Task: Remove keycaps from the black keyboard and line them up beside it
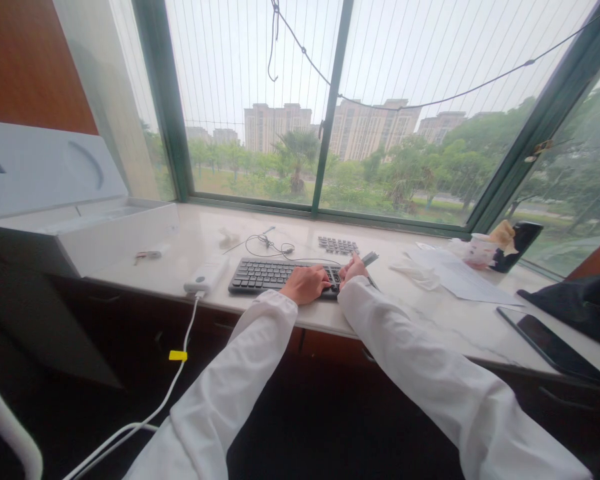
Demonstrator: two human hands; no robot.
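I've got the keyboard (260, 275) as the main thing here, black, lying on a white stone counter (300, 313) under a big window (380, 113). Left hand (305, 283) sits on the keyboard's right half, loose, not clenched, fingertips (326, 285) down on the keys. Right hand (353, 269) is at the keyboard's right end, pinching a small grey stick (369, 259) between finger and thumb; too small for me to tell exactly what it is. Both arms come in from the bottom in white sleeves (230, 373). Just behind the keyboard's right end lies a grey key block (338, 245), maybe a keypad or loose keycaps, can't tell from here. Behind its left end is a tangle of black wire (267, 245). Left of the keyboard, right beside it, sits a white power bank (207, 275), its white cable (180, 340) dropping off the counter with a yellow tag (178, 355) on it. Further left are small keys (147, 256) and a big white box (80, 200) with its lid up. Right of the keyboard there's a tissue (415, 275), then papers (460, 275), a paper cup (480, 250) and a black phone (553, 347), with dark cloth (575, 307) at the far right.
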